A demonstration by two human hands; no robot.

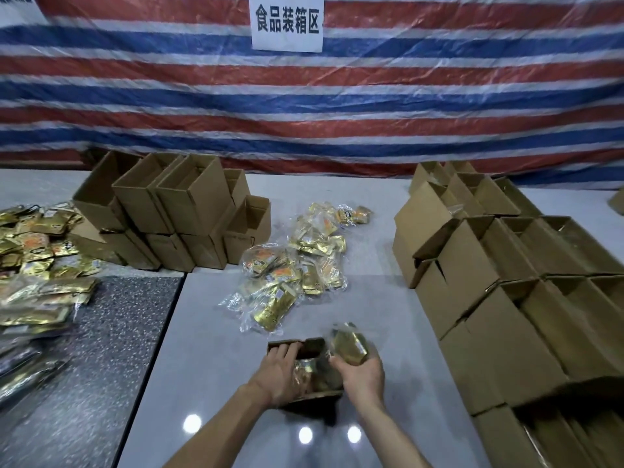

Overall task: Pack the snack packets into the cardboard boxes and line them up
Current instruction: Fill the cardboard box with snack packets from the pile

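Gold foil snack packet (349, 342) pinched in the right hand (363, 369), held just above and to the right of a small open cardboard box (315, 397) near the front of the pale grey tabletop (209, 349). The left hand (282, 369) grips the box's left side, fingers hooked over the rim into the opening. More gold packets already lie inside the box and look crowded, though blur hides how many.

Trouble is likeliest here. The box appears nearly full, so pushing this packet in could crumple it or lever a packed one up and out. The foil looks slick, and a loose pinch could let it slide off onto the tabletop. If the left hand eases off, the light box may skid or tip on the glossy surface under the push.

Just beyond the hands, a loose pile of packets (293, 265) sprawls across the middle of the tabletop, near enough that a sweeping forearm could scatter it. A larger heap of packets (37, 265) covers the left edge, beside a dark speckled surface (101, 366). Empty boxes (189, 204) are stacked two high at the back left. On the right, rows of boxes (499, 265) stand close together with flaps up. Sliding a new box in could snag a flap and knock the line crooked. A striped red, white and blue tarpaulin (337, 106) with a paper sign (287, 23) hangs behind.
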